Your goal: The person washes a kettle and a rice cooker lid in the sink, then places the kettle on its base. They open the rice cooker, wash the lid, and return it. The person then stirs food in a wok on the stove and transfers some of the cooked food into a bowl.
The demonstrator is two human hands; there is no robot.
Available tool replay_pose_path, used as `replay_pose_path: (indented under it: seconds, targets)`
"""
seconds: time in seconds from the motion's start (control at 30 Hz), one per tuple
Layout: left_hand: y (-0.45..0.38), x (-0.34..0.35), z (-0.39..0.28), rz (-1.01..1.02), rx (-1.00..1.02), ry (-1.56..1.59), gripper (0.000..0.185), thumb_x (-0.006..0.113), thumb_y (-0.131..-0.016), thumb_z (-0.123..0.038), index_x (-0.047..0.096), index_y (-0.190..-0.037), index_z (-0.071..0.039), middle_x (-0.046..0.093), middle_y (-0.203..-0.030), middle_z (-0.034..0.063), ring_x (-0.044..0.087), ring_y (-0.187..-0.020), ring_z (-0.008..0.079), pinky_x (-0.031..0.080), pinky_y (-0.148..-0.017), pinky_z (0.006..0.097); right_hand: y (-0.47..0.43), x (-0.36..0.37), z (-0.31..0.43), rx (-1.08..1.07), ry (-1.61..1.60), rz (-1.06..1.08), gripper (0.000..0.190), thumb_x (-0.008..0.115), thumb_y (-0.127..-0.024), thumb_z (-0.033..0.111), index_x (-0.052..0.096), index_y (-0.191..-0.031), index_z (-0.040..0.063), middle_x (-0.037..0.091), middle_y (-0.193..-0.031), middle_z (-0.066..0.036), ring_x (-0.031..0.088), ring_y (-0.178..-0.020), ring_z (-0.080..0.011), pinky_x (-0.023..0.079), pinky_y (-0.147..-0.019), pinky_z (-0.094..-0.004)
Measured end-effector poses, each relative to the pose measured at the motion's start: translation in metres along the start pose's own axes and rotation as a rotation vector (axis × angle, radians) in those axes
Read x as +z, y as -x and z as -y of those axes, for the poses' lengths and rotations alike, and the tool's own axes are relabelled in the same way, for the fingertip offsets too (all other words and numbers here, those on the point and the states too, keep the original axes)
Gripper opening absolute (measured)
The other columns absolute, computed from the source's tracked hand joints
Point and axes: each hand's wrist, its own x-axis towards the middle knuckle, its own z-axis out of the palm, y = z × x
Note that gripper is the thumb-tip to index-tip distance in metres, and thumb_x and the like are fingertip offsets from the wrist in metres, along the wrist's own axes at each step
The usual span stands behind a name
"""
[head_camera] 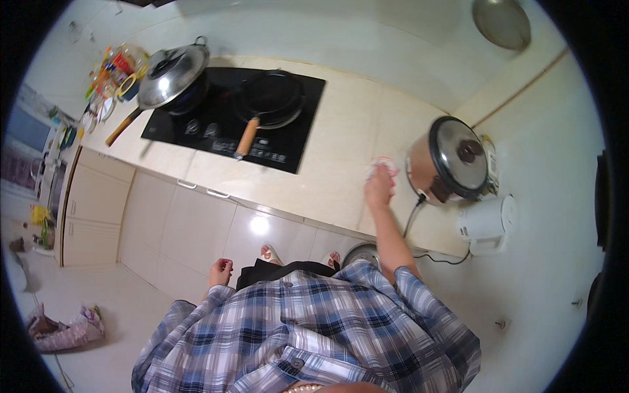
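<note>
My right hand (pixel 379 188) presses a white cloth with red markings (pixel 385 161) onto the pale countertop (pixel 339 162), just left of a rice cooker (pixel 423 164). Part of the cloth is hidden under my fingers. Low at my side, over the floor, hangs my left hand (pixel 221 271) with its fingers curled in; I see nothing in it. Left of my right hand, a black glass cooktop (pixel 172 128) is set into the counter. On it are a black frying pan with a wooden handle (pixel 248 136) and a wok under a domed metal lid (pixel 172 81).
A white electric kettle (pixel 484 218) stands at the counter's right end, and a black power cord (pixel 414 216) runs from the cooker over the front edge. Bottles and jars (pixel 115 71) crowd beyond the wok. A round metal object (pixel 362 253) is on the floor by my feet.
</note>
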Motion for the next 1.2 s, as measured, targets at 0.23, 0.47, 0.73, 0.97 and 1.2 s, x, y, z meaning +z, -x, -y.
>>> replay_pose_path:
  seconds: [0.23,0.47,0.73,0.97,1.2]
  targets:
    - [-0.026,-0.099,0.095,-0.115,-0.202,0.068,0.022,0.061,-0.086,-0.022,0.061,-0.09,-0.001,0.063,-0.069,0.0073,0.058,-0.055,0.0135,0.048,-0.05,0.028,-0.011,0.013,0.104,0.265,-0.099,0.104,0.052,0.052,-0.089,0.03,0.043,-0.133,0.003,0.04,-0.14,-0.017,0.031,-0.133,-0.032,0.02,-0.11,-0.0454]
    - [-0.065,-0.108,0.102,-0.172,-0.177,0.202,0.027,0.058,-0.087,-0.025,0.06,-0.089,0.001,0.063,-0.07,0.0084,0.059,-0.056,0.0144,0.05,-0.052,0.0285,0.086,-0.003,0.279,-0.193,-0.275,0.355,0.05,0.051,-0.09,0.029,0.043,-0.132,0.004,0.037,-0.142,-0.016,0.028,-0.135,-0.0319,0.019,-0.11,-0.0462]
    - [-0.067,-0.119,0.068,-0.254,-0.187,0.289,0.025,0.058,-0.088,-0.025,0.062,-0.091,0.0,0.064,-0.072,0.0074,0.06,-0.06,0.014,0.05,-0.055,0.0274,0.044,0.047,0.443,-0.493,-0.389,0.389,0.053,0.05,-0.09,0.035,0.043,-0.131,0.001,0.033,-0.142,-0.021,0.026,-0.134,-0.0345,0.017,-0.11,-0.0467]
    - [-0.03,-0.152,0.179,-0.497,-0.534,0.292,0.026,0.06,-0.084,-0.026,0.061,-0.084,-0.001,0.063,-0.065,0.0074,0.06,-0.055,0.0151,0.05,-0.051,0.0296,0.026,0.096,0.576,-0.621,-0.426,0.437,0.053,0.047,-0.091,0.037,0.045,-0.131,0.003,0.028,-0.143,-0.025,0.022,-0.136,-0.0374,0.015,-0.111,-0.049]
    - [-0.028,-0.186,0.264,-0.488,-0.626,0.267,0.024,0.061,-0.081,-0.027,0.061,-0.073,-0.004,0.062,-0.059,0.0071,0.06,-0.052,0.0149,0.049,-0.05,0.0303,0.01,0.152,0.725,-0.687,-0.468,0.429,0.054,0.049,-0.09,0.038,0.045,-0.131,0.004,0.027,-0.143,-0.028,0.022,-0.136,-0.0388,0.012,-0.111,-0.0501]
